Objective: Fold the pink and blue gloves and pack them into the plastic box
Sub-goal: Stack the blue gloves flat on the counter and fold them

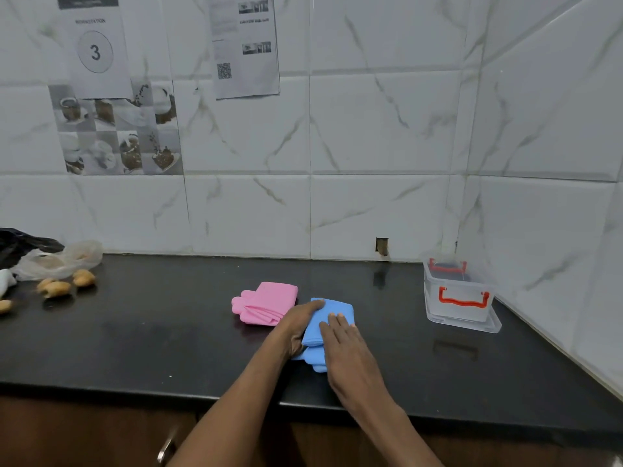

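Observation:
The pink gloves lie folded on the black counter, fingers pointing left. Just to their right lie the blue gloves, folded over on themselves. My left hand grips the blue gloves' left edge, thumb on top. My right hand lies flat on the blue gloves with the fingers spread, pressing on the fold. The clear plastic box with red handles stands open at the right, in the corner by the wall, resting on its lid.
The black counter ends at a front edge close to me, with wooden cabinets below. At the far left lie plastic bags and several small brown pieces. Tiled walls close off the back and right.

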